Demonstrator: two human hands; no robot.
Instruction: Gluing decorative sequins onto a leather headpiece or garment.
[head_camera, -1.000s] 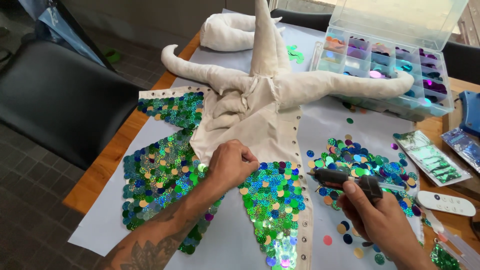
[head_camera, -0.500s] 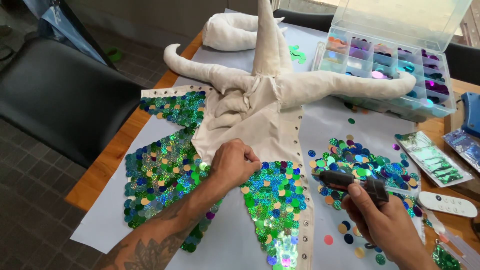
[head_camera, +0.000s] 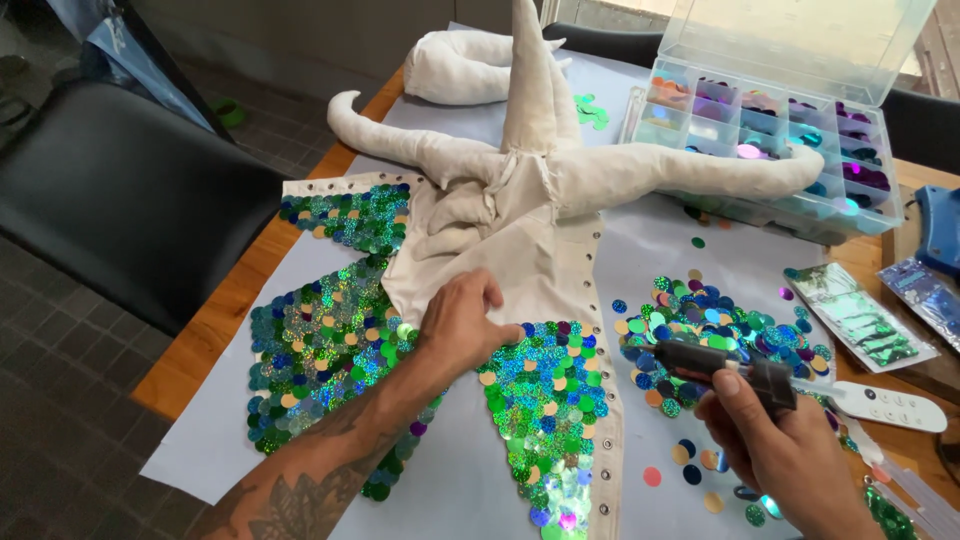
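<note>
While left hand presses sequined fabric | right hand grips glue gun | flat green packet right

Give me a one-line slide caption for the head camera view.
Left hand presses sequins onto cream fabric piece while right hand holds black glue gun beside loose sequins.

I am seeing a cream, unbleached fabric piece whose panels are glittering with overlapping green, teal and blue holographic sequins, flecked with gold and a few purple discs. The glue gun is showing black, beside a loose heap of sequins shimmering in blue, green and violet on pale lilac-grey paper. The clear compartment box is displaying purple, teal, pink and orange, and the table edge is glowing warm orange-brown.
</note>
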